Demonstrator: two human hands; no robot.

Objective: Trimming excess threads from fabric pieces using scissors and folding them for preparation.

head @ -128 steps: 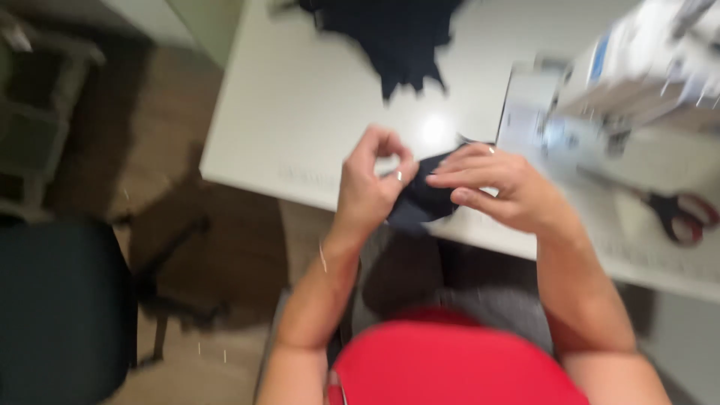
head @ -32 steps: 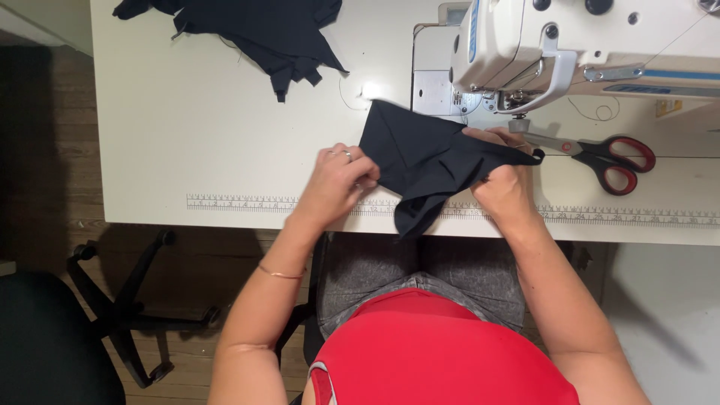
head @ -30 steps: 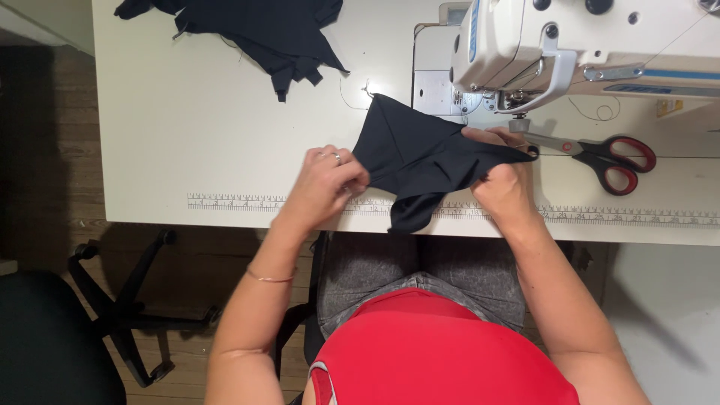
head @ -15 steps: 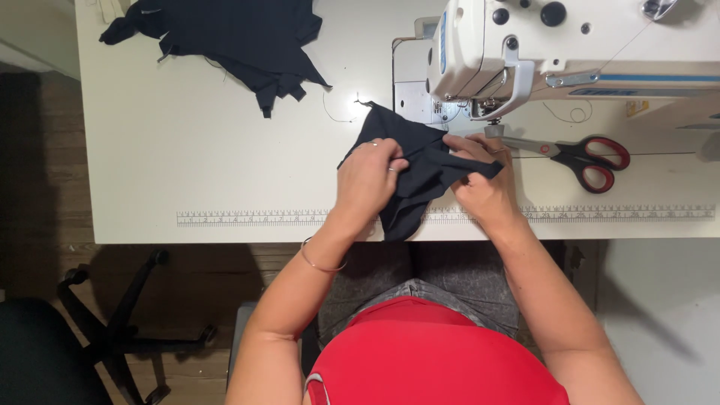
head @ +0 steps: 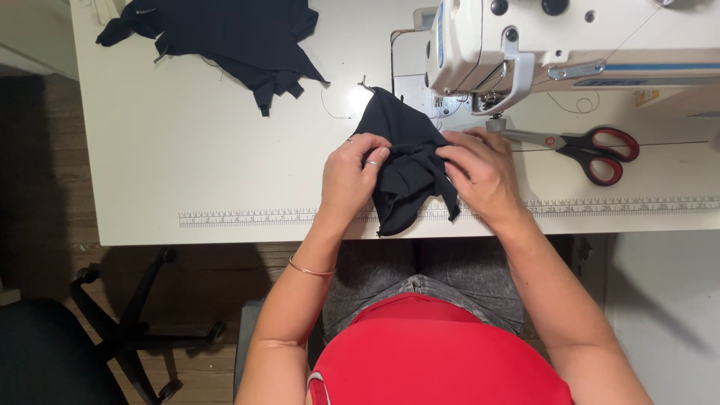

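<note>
A small piece of black fabric (head: 405,150) lies bunched on the white table (head: 210,172), in front of the white sewing machine (head: 555,45). My left hand (head: 351,174) pinches its left edge, fingers curled into the cloth. On the fabric's right side my right hand (head: 480,171) grips and presses it, just below the machine's presser foot (head: 491,112). The cloth's lower corner hangs near the table's front edge.
A pile of black fabric (head: 225,37) lies at the table's far left. Red-handled scissors (head: 585,146) rest right of my hands. A ruler strip (head: 255,217) runs along the front edge. A black office chair (head: 67,352) stands on the floor at lower left.
Both hands have drawn closer together on the black fabric, bunching it up. The view has shifted slightly, with the machine and cloth now nearer the centre.
</note>
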